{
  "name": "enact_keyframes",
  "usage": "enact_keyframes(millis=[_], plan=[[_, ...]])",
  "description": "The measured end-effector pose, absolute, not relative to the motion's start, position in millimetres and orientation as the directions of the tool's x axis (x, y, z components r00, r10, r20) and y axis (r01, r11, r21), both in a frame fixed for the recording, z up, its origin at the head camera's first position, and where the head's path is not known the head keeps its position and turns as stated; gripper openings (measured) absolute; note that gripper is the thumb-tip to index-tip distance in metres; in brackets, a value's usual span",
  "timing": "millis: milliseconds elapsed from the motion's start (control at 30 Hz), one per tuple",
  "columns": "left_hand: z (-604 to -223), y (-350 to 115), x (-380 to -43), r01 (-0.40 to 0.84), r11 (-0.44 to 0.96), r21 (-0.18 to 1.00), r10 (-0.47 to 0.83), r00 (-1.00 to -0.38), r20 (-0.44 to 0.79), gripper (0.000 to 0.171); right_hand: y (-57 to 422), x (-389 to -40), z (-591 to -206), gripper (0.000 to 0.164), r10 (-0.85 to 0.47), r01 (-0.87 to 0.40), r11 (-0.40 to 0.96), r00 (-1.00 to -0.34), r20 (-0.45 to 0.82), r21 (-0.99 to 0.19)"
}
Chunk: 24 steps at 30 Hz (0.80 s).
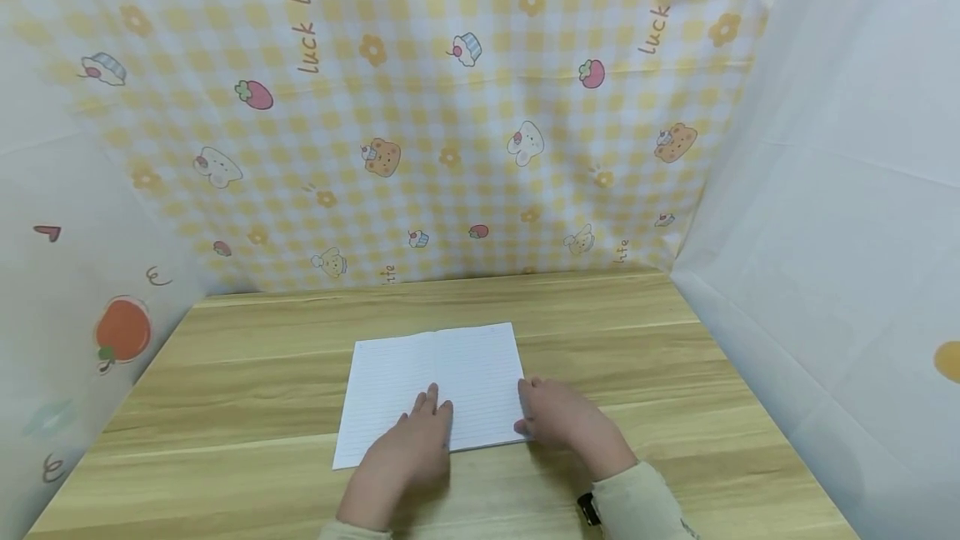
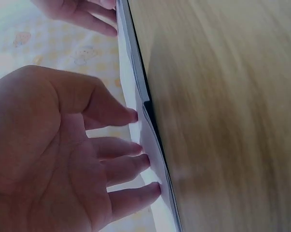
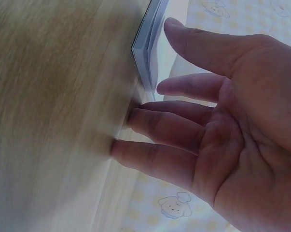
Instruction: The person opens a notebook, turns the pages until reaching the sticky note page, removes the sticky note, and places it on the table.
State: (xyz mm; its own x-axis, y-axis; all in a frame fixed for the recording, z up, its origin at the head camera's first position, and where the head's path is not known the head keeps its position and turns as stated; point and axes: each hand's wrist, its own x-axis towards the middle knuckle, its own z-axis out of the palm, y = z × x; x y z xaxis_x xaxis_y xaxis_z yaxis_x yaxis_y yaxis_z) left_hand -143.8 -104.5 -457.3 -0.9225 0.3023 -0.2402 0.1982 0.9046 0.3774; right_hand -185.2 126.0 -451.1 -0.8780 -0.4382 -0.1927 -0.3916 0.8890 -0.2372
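An open notebook (image 1: 480, 365) with lined white pages lies flat on the wooden table. Across its lower middle, near the fold, my left hand (image 1: 412, 442) rests with extended fingers, the fingertips (image 2: 143, 160) pressing on the paper. At the notebook's lower right corner is my right hand (image 1: 566, 417). Its thumb (image 3: 184, 36) is beside the page edge, while the lower fingers (image 3: 155, 157) reach down to the tabletop just off the corner. A thick stack of pages (image 3: 147, 53) shows at that edge.
The wooden table (image 1: 637, 340) extends around the notebook on all sides. Behind it hangs a yellow-and-white checked cloth (image 1: 420, 107) with cartoon prints, and pale cloth walls (image 1: 840, 190) stand at both sides. A dark band (image 1: 588, 510) shows at the right sleeve.
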Motion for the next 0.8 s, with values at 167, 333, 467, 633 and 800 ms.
enact_keyframes(millis=[167,333,467,633,800], plan=[[-457.5,-107.6,-144.8,0.177,0.895,0.409,0.293,-0.926,-0.239,0.063,124.1,-183.8,-451.7,0.058,-0.435,-0.397,0.893,-0.881,-0.185,-0.212],[-459.7,-109.2,-146.2,0.184,0.904,0.386,0.288,-0.929,-0.232,0.067,123.2,-183.3,-451.5,0.056,-0.43,-0.392,0.895,-0.885,-0.177,-0.214],[-459.6,-110.0,-147.0,0.181,0.905,0.385,0.287,-0.927,-0.24,0.071,123.6,-183.4,-452.3,0.057,-0.426,-0.387,0.896,-0.887,-0.177,-0.216],[-460.2,-110.0,-148.6,0.184,0.909,0.373,0.289,-0.924,-0.25,0.073,123.2,-183.2,-452.6,0.057,-0.432,-0.398,0.896,-0.885,-0.176,-0.198],[-460.4,-109.1,-149.0,0.188,0.911,0.366,0.288,-0.927,-0.24,0.071,122.8,-182.7,-452.5,0.056,-0.441,-0.412,0.893,-0.882,-0.168,-0.179]])
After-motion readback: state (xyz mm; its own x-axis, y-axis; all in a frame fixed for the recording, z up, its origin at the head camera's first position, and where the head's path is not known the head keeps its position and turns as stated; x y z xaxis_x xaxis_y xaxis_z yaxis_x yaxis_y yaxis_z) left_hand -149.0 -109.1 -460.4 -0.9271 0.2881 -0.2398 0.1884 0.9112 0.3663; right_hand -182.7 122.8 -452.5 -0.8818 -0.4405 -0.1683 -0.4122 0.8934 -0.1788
